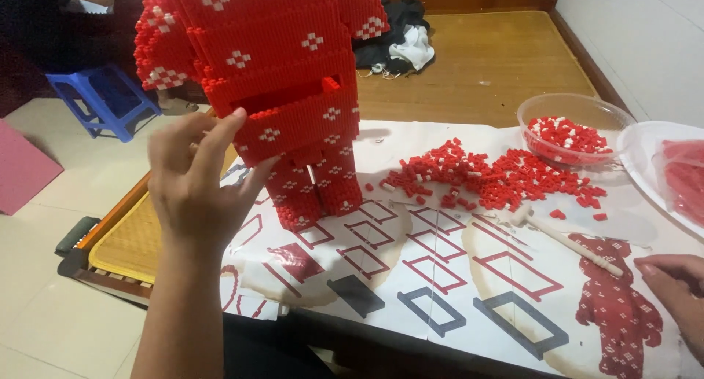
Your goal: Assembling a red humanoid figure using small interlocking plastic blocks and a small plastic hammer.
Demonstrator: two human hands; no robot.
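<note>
Steadying the tall red brick figure (286, 93) with my left hand (198, 181), I have thumb and fingers spread and pressed against its left flank, just under a stepped ledge in the bricks; it is a bracing touch more than a closed grip. The figure stands upright on its two block legs near the back left of the printed instruction sheet (440, 276), its feet touching the paper and its top cut off by the frame's upper edge. My right hand (678, 291) rests at the sheet's right end, fingers loosely curled on the paper, holding nothing that I can see, with the tip of the small wooden mallet (568, 243) just beside it.

A spread of loose red bricks (499, 177) lies to the right of the figure, well apart from its legs. Behind that sit a clear plastic bowl (579, 108) of bricks and a white plate (645, 152) at the right edge. The sheet overhangs the mat's (128, 240) near edge. Open paper lies between my two hands, and bare wooden boards (477, 64) stretch behind. A blue stool (103, 97) stands off to the left on the tiled floor.
</note>
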